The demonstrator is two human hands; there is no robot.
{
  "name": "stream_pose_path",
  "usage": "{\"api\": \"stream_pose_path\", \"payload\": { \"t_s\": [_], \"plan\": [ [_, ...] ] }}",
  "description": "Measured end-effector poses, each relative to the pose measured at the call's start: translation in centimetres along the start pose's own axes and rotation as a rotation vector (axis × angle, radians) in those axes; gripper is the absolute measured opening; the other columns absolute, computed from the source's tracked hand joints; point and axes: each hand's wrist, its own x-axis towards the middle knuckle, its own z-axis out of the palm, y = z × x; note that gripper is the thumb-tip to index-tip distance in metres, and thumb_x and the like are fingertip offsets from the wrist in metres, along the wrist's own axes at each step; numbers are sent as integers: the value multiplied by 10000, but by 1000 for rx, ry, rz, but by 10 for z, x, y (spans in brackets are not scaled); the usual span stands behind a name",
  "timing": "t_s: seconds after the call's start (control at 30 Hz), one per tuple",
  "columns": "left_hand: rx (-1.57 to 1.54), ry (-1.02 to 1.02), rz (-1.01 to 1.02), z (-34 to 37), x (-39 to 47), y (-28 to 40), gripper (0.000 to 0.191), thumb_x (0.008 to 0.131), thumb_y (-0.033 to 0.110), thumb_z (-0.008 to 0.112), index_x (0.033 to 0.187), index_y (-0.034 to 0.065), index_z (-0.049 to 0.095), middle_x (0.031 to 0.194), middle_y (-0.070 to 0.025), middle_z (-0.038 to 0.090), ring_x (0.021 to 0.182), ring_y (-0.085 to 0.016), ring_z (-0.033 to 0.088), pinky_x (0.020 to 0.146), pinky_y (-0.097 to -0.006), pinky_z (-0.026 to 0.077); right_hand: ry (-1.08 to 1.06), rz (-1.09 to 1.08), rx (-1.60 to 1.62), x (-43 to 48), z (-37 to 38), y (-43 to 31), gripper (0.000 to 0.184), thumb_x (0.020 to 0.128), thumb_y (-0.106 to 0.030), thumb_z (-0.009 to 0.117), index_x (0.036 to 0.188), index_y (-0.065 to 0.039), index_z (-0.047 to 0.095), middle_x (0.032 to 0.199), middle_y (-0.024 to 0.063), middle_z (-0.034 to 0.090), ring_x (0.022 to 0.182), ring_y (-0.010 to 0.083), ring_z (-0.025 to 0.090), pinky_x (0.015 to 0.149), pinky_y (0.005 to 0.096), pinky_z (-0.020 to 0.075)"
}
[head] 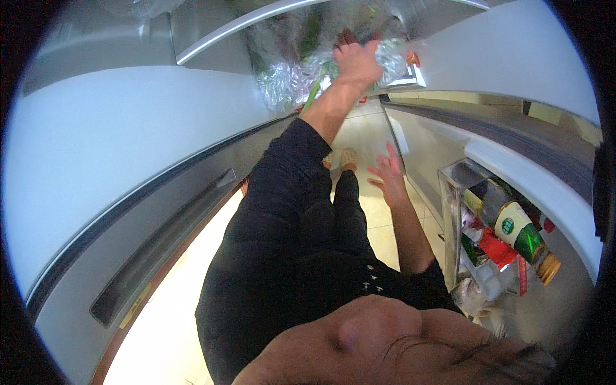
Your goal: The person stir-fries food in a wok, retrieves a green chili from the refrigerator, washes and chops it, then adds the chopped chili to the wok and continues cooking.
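Observation:
My left hand (357,61) reaches into an opened refrigerator, over clear plastic bags (284,79) with green vegetables inside. Its fingers are blurred against the plastic, so whether they grip a bag cannot be told. A green stalk (312,96) sticks out below the bags, beside my left wrist. Lower and to the right, my right hand (388,169) hangs over the floor, holding nothing, with its fingers apart. The refrigerator door (519,168) stands swung out to the right of that hand.
On the door, a clear bin (450,216) holds a bottle with a green and white label (517,226), a red packet (498,248) and other packages. A silver-edged shelf (231,26) crosses above the bags. At left is a panel with a long dark recess (163,250). Tiled floor (380,207) lies below.

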Motion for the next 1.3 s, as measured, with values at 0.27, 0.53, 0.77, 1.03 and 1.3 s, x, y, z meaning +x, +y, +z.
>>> {"api": "stream_pose_path", "payload": {
  "t_s": [0.27, 0.53, 0.77, 1.03, 1.3],
  "plan": [
    [-354, -131, 74, -35, 7, -40, 658, 788, 281, 612, 1391, 74, 450, 1316, -275, 497, 1237, -386, 482, 1059, -443, 369, 219, -252, 378, 146, 99, -108, 706, 916, -213, 633, 1452, -98, 188, 1336, 175, 467, 1018, 281, 594, 730, 400, 546],
    [-74, 434, -354, -49, 4, -113, 458, 810, 295, 674, 1128, -27, 606, 1150, -234, 629, 1073, -380, 600, 917, -473, 471, 334, -682, -147, 143, 68, -151, 523, 891, -242, 667, 1293, 15, 452, 1228, 190, 564, 1041, 287, 592, 962, 406, 454],
    [-1603, 548, -98, -82, -71, -82, 261, 901, 81, 579, 1148, 4, 605, 1095, -117, 643, 966, -222, 627, 865, -376, 504, 277, -814, -366, 93, 102, -176, 976, 823, -332, 763, 1526, -34, 155, 1522, 252, 245, 1403, 350, 292, 1107, 428, 327],
    [-1737, 636, 68, -111, -124, -51, 236, 958, 114, 540, 1163, -2, 562, 1076, -119, 630, 979, -227, 628, 871, -388, 523, -349, -494, 74, 83, 137, -137, 486, 941, -214, 632, 1351, -34, 444, 1326, 107, 525, 1186, 212, 516, 1008, 379, 431],
    [-1270, 1075, -170, -119, -180, -53, 294, 1032, 230, 439, 1200, 5, 525, 1034, -103, 592, 961, -178, 568, 855, -320, 465, -382, -379, 530, 139, 116, -124, 405, 999, -244, 521, 1355, -68, 439, 1318, 91, 545, 1182, 268, 549, 997, 432, 462]
  ]
}}
